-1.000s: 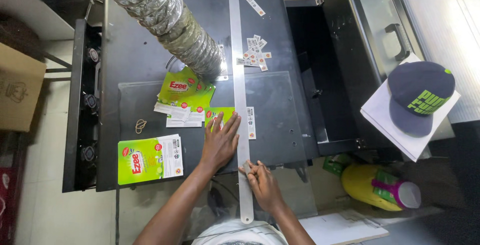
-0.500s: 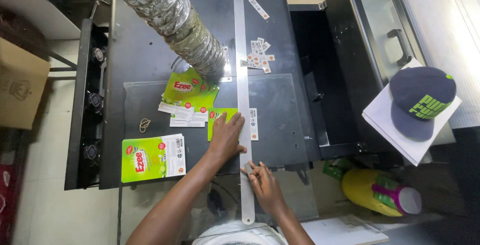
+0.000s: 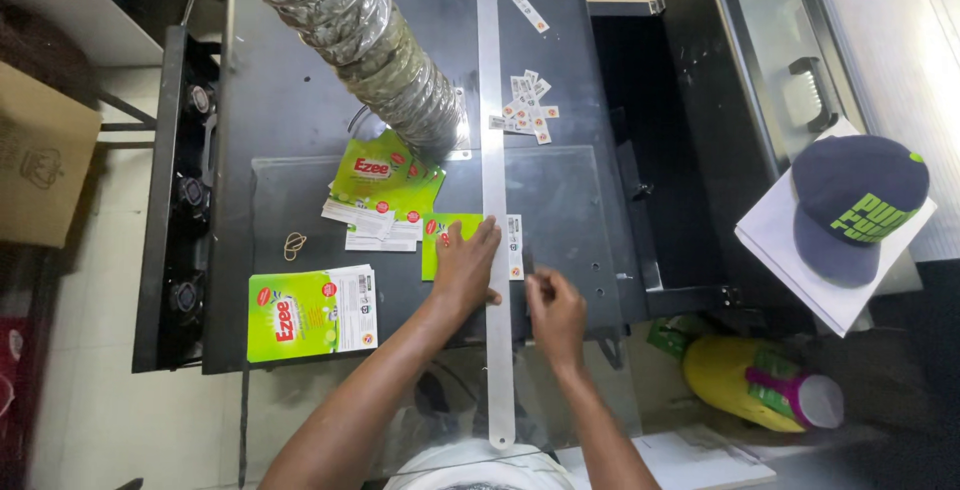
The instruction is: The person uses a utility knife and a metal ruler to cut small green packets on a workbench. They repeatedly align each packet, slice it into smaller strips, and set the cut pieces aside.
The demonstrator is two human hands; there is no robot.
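Hands first: my left hand [image 3: 466, 270] lies flat, fingers spread, pressing a green label [image 3: 447, 240] and the long metal ruler [image 3: 492, 200] onto the dark desk [image 3: 290, 120]. My right hand [image 3: 556, 312], just right of the ruler, is pinched narrow at the fingertips; I cannot tell what it holds. Left of my left hand lie a larger green sheet [image 3: 312, 312] and a rubber band [image 3: 294, 245]. Beyond it sits a pile of labels [image 3: 385, 185], then small cut tags [image 3: 528, 105] and a silver duct [image 3: 375, 45].
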